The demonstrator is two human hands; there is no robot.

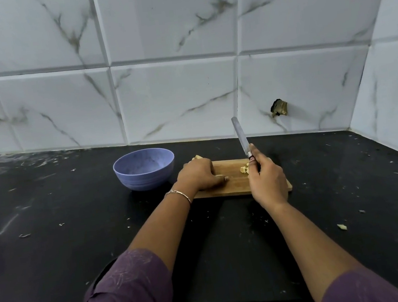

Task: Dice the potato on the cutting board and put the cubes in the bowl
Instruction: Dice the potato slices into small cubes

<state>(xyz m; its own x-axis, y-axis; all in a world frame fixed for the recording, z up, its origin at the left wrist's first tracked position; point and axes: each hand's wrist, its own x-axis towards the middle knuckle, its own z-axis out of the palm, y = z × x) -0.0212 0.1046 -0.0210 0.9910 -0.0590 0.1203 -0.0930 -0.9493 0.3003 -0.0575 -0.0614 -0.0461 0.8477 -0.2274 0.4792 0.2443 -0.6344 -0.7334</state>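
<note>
A wooden cutting board lies on the black counter. My left hand lies over the board's left end, fingers curled over pale potato pieces that peek out behind it. My right hand grips the handle of a knife whose blade points up and away, lifted off the board. A few small potato cubes sit on the board just left of that hand. The blue bowl stands left of the board and looks empty.
The black counter is strewn with pale scraps and peel bits; a potato bit lies at the right. A tiled marble-look wall rises behind, with a broken hole low on it.
</note>
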